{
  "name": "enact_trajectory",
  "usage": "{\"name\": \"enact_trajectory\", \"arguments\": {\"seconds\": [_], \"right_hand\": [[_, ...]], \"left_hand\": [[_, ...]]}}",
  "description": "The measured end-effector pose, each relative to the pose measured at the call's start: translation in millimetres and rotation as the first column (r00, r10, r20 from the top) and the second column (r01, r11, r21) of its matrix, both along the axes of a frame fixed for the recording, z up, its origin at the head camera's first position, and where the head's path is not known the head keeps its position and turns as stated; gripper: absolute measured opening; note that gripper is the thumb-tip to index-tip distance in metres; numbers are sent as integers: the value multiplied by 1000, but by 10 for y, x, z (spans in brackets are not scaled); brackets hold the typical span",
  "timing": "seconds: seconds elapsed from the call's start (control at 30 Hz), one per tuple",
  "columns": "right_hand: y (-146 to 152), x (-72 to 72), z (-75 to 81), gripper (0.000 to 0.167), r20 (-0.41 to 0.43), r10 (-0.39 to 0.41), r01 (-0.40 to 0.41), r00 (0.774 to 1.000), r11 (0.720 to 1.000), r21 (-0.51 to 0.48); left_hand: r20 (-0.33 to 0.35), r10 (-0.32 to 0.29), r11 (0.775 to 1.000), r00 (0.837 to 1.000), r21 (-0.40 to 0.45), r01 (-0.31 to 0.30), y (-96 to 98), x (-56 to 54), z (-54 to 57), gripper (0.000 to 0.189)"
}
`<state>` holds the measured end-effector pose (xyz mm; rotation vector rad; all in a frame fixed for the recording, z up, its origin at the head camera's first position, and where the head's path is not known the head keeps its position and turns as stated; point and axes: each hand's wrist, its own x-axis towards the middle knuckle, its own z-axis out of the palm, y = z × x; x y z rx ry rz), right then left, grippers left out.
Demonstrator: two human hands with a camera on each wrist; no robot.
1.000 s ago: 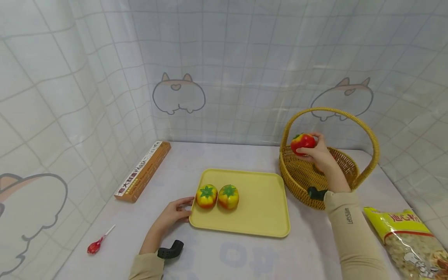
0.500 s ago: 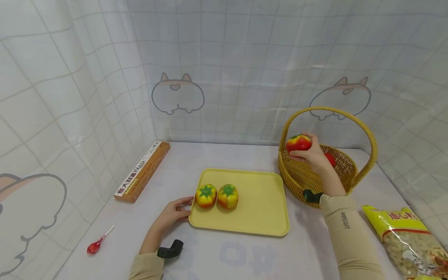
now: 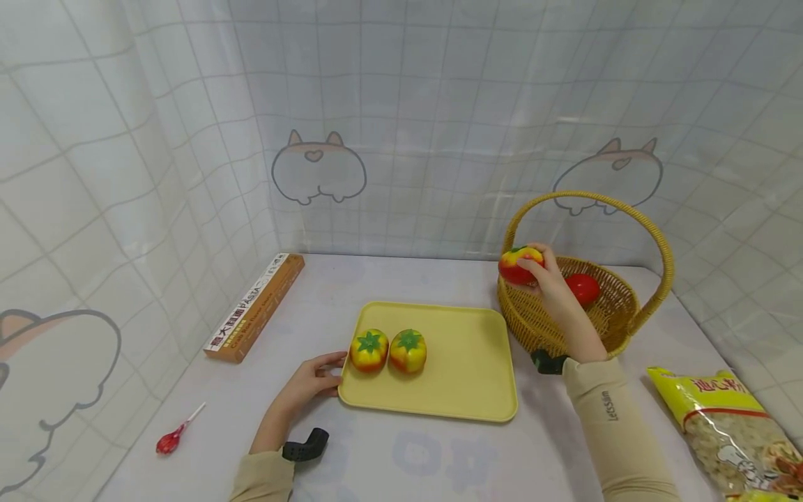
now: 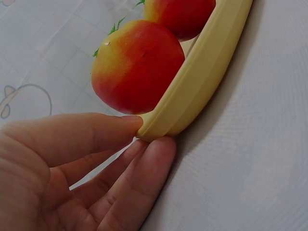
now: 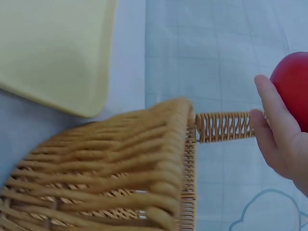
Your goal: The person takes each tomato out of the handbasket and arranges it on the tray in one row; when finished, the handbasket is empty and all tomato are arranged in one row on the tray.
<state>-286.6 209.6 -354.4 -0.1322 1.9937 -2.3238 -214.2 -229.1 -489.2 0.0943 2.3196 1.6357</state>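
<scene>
My left hand (image 3: 312,381) pinches the left rim of a yellow tray (image 3: 464,369); in the left wrist view the thumb lies on the rim and the fingers against its outer side. Side by side at the tray's left end sit two red-and-yellow toy tomatoes with green leaf tops, a left one (image 3: 369,351) and a right one (image 3: 408,351). My right hand (image 3: 548,275) grips another toy tomato (image 3: 516,265) over the left side of a wicker basket (image 3: 533,324). Inside the basket lies a red round item (image 3: 583,288), partly hidden by my arm.
The basket's tall handle (image 3: 659,240) arches above the right hand. A pasta box (image 3: 256,307) lies at the back left and a red lollipop (image 3: 169,443) at the front left. At the right edge is a bag of pasta (image 3: 730,425). A curtain wall (image 3: 401,188) closes the back.
My right hand has carried the toy tomato leftward within the basket's handle, toward the tray. The red item in the basket has come into sight. My left hand has stayed at the tray rim.
</scene>
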Motion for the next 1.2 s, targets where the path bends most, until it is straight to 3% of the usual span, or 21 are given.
{"name": "enact_trajectory", "arguments": {"seconds": [0.13,0.33,0.5,0.6,0.73,0.87,1.2], "right_hand": [[-53,23,-8,21,4,3,-3,1000,1000,-29],[-146,88,-55,25,-51,45,-46,998,999,-6],[-235,135,-111,48,-56,78,-75,995,996,55],[-278,144,-155,68,-65,86,-78,994,990,116],[-320,163,-218,81,-85,97,-80,992,980,181],[-361,206,-267,79,-85,118,-100,989,977,188],[-495,321,-429,86,-84,176,-156,981,967,200]], "left_hand": [[3,5,1000,1000,2,-5,1,2,8,56],[0,-4,1000,1000,12,4,2,10,14,56],[9,8,1000,1000,6,-8,2,-2,1,55],[8,1,1000,1000,10,-1,37,49,118,53],[13,1,1000,1000,10,-1,50,67,153,53],[9,0,1000,1000,7,0,12,20,24,55],[24,34,999,999,4,-34,17,13,13,56]]}}
